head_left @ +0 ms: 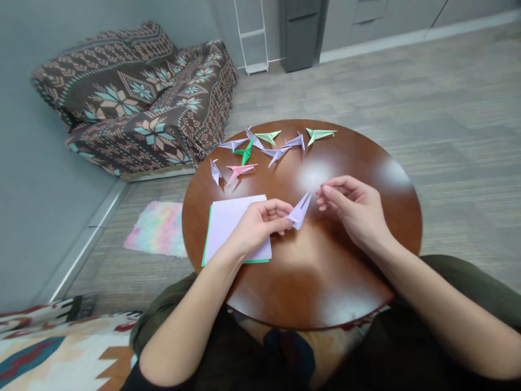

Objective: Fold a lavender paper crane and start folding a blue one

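Note:
My left hand (266, 218) pinches a small lilac folded-paper piece (300, 213) by its lower left end. Two narrow points of this origami stick up towards the right, with a slit between them. Just right of those points is my right hand (352, 205), apart from the paper, its fingers loosely curled and nothing visible in them. Under my left wrist lies a stack of square paper (232, 220), lilac on top with green showing at the edges.
Finished paper cranes stand along the far side of the round brown table (362, 157): several lilac ones, a pink crane (240, 170), a dark green crane (245, 152) and light green ones (319, 134). Beyond are a patterned sofa (154, 119) and a fluffy pastel mat (157, 228).

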`<state>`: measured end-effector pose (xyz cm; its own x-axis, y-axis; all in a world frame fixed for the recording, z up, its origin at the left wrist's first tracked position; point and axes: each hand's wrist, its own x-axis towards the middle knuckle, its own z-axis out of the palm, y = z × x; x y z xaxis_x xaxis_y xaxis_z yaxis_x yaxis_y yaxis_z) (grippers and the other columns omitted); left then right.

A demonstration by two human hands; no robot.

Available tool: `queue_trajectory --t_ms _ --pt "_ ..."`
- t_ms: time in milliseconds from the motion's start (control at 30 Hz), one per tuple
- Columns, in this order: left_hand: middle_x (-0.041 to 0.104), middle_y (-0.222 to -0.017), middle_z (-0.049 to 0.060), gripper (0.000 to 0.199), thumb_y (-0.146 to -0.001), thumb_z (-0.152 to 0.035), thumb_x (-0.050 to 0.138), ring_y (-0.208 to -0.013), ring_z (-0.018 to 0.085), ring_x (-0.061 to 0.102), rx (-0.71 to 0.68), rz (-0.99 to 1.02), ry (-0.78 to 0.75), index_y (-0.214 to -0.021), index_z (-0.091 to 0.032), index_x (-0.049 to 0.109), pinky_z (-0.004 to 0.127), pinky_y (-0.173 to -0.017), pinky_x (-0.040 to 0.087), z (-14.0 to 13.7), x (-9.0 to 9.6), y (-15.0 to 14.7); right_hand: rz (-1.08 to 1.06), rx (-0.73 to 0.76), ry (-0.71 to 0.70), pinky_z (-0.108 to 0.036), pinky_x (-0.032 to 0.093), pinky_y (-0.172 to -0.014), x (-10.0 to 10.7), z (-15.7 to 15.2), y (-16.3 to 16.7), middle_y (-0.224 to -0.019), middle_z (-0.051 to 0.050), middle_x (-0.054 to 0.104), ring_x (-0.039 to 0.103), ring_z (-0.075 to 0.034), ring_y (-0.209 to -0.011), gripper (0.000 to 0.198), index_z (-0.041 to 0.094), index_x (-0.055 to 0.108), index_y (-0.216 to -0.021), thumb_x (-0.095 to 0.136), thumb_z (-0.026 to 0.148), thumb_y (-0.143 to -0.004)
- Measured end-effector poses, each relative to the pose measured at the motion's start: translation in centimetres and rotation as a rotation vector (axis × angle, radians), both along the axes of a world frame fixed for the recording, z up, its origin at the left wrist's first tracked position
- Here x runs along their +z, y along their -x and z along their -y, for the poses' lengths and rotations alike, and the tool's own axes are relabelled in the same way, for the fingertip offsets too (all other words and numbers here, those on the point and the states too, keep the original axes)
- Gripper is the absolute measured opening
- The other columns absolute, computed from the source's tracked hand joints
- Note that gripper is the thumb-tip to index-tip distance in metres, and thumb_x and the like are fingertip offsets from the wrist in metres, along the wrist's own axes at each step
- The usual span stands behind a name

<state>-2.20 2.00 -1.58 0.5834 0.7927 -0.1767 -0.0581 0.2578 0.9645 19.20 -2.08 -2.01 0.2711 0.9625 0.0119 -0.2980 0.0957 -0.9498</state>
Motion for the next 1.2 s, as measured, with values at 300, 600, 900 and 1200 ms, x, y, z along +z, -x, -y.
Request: queue_trajectory --t_ms 300,600,900,1200 --pt "0.074 -0.083 0.005 0.023 -0.079 -0.027 0.083 -0.069 0.011 0.065 -0.204 0.028 0.086 -0.097 -0.013 0.08 0.022 -0.067 0.049 0.6 1.1 0.1 0.149 0.257 -0.203 -0.024 0.063 -0.063 1.9 1.0 0.0 -0.074 0.0 0.077 0.072 -0.013 -0.064 0.02 0.021 0.079 -0.095 0.091 0.023 -0.08" --pt "0.068 -0.079 0.003 0.039 -0.09 -0.051 0.076 -0.058 0.009 0.059 -0.241 -0.002 -0.006 -0.099 -0.013 0.076 0.022 -0.056 0.046 0.9 1.0 -0.2 -0.031 0.372 -0.138 -0.024 0.066 -0.066 1.5 1.1 0.8 -0.08 0.0 0.077 0.077 -0.013 -0.064 0.023 0.019 0.073 -0.094 0.091 0.018 -0.079" --pt "0.066 -0.076 0.001 0.03 -0.093 -0.044 0.074 -0.065 0.008 0.055 -0.137 0.012 -0.085 -0.089 -0.014 0.07 0.02 -0.063 0.04 1.0 1.1 -0.8 0.194 0.225 -0.211 -0.024 0.062 -0.065 1.7 1.8 1.4 -0.084 0.0 0.076 0.074 -0.013 -0.069 0.027 0.022 0.061 -0.085 0.087 0.016 -0.079" --pt "0.071 -0.084 0.003 0.036 -0.085 -0.048 0.082 -0.075 0.014 0.068 -0.029 -0.013 -0.017 -0.092 -0.016 0.066 0.022 -0.064 0.053 1.3 0.9 -1.2 0.821 0.023 -0.387 -0.03 0.058 -0.063 1.6 2.3 1.6 -0.083 -0.003 0.075 0.07 -0.017 -0.07 0.012 0.023 0.071 -0.088 0.069 0.011 -0.088"
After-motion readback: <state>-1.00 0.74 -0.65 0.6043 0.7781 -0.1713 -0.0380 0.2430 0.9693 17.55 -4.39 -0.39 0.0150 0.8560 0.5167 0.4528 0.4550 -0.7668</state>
